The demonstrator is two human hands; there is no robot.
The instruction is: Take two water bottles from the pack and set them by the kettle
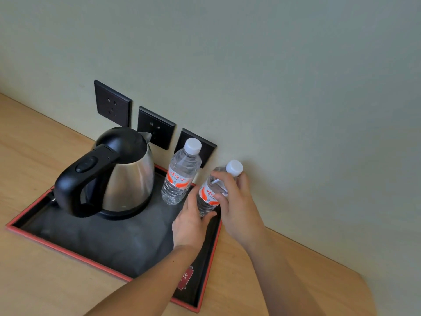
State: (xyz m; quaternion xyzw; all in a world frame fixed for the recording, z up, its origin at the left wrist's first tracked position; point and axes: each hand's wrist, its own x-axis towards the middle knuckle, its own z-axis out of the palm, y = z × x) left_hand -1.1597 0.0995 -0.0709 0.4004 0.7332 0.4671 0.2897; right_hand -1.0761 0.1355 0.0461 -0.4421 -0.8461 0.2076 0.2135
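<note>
Bottles: two small clear plastic water bottles with white caps and red-and-white labels; both look full.
First bottle [181,173]: standing upright on the tray, just right of the kettle [116,172], free of any hand.
Second bottle [215,190]: right of the first and farther from the kettle, tilted with its cap leaning right, at the tray's right edge; whether its base touches the tray cannot be told.
Left hand [190,221]: fingers curled around the second bottle's lower body.
Right hand [237,201]: wrapped around the same bottle's upper body and shoulder, just under the cap.
Handling: likely moderate weight for its size; thin walls probably give under a squeeze and the smooth plastic may slip. The labelled waist or the stiffer neck looks the surest place to hold.
Stability: tall and narrow, so likely to tip if set down off level or on the rim.
Tray [79,252]: dark, flat, red-edged, with a raised rim; open floor lies in front of the kettle.
Tabletop [34,156]: pale wood, bare around the tray.
Wall: plain, pale green, with three black sockets [112,103] behind the kettle.
Pack: not in view.
</note>
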